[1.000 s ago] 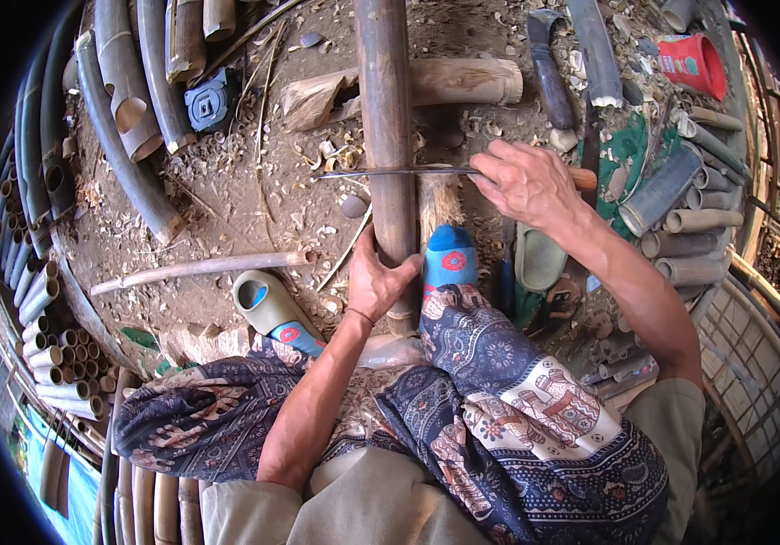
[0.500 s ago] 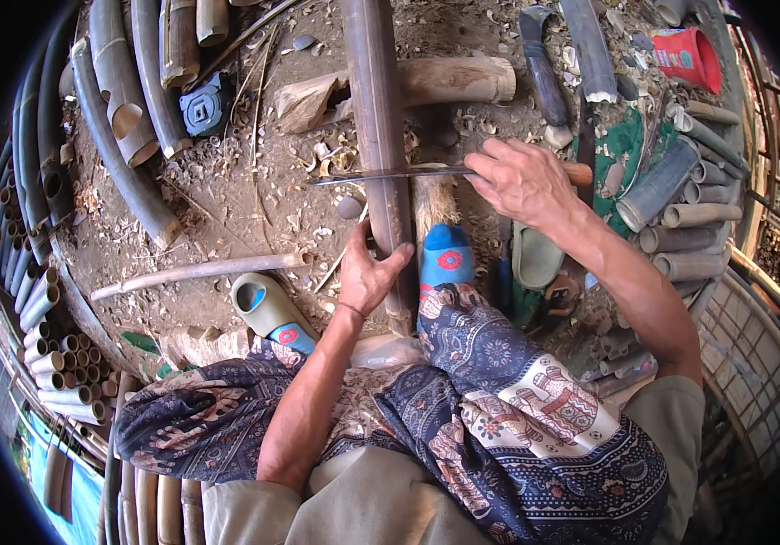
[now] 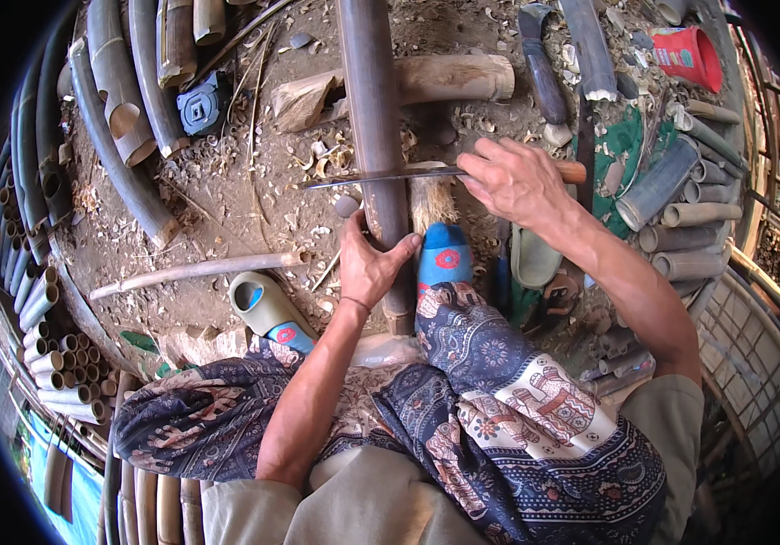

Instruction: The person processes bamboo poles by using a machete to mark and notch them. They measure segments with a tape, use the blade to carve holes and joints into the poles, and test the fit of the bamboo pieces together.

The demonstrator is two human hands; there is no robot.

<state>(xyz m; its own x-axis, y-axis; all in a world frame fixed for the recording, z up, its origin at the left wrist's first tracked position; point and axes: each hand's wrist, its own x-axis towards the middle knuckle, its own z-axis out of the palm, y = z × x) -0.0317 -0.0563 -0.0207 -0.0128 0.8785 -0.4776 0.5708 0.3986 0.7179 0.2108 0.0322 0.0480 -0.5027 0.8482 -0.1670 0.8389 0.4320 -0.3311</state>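
A thick brown bamboo pole [image 3: 374, 100] runs lengthwise in front of me, its near end between my legs. My left hand [image 3: 372, 259] is closed round its lower part, thumb on the right side. A long narrow blade with a wooden handle [image 3: 335, 183] lies crosswise over the pole, above that hand. My right hand [image 3: 513, 182] grips this tool right of the pole, fingers by the blade and the handle end showing past the hand. Whether the blade's edge is toothed I cannot tell. My blue-socked foot [image 3: 445, 257] rests just right of the pole.
Under the pole lies a short log [image 3: 444, 79] across the ground, with shavings around. Curved bamboo pieces [image 3: 113, 127] lie at the far left, a dark-handled tool [image 3: 544, 82] and a red container [image 3: 686, 60] at the far right. Cut bamboo tubes [image 3: 699, 215] are stacked at both sides.
My right hand and the blade have shifted slightly left across the pole. My left hand has moved a little farther up the pole, and the pole's far part has shifted slightly left.
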